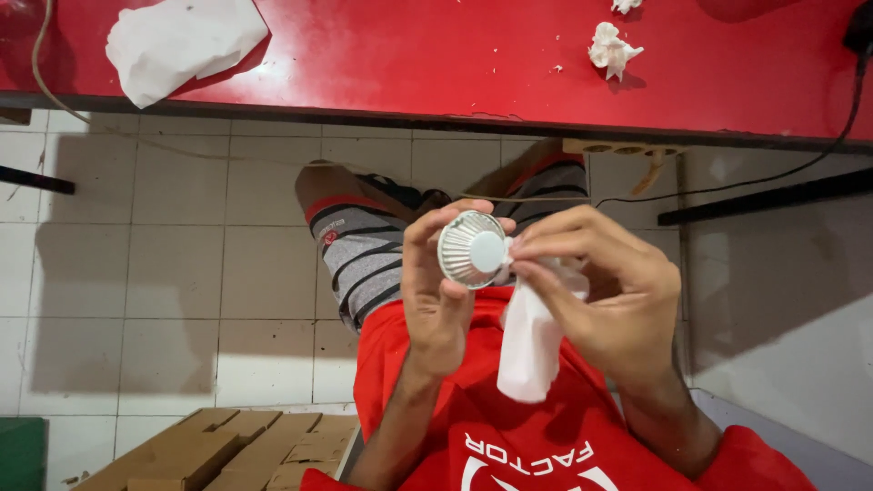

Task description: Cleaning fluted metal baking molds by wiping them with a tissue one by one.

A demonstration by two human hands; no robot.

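My left hand (435, 295) holds a small round silver disc with a ribbed rim and a pale flat centre (472, 249), facing the camera above my lap. My right hand (605, 291) pinches a white tissue (530, 341) and presses its fingertips against the right edge of the disc. The tissue hangs down from under my right palm over my red shirt. Both hands are close together, fingers touching the disc from either side.
A red tabletop (455, 55) spans the top, carrying a large crumpled white tissue (182, 41) at left and a small tissue wad (612, 48) at right. A power strip (623, 147) sits under its edge. Cardboard boxes (227, 450) lie on the white tiled floor at lower left.
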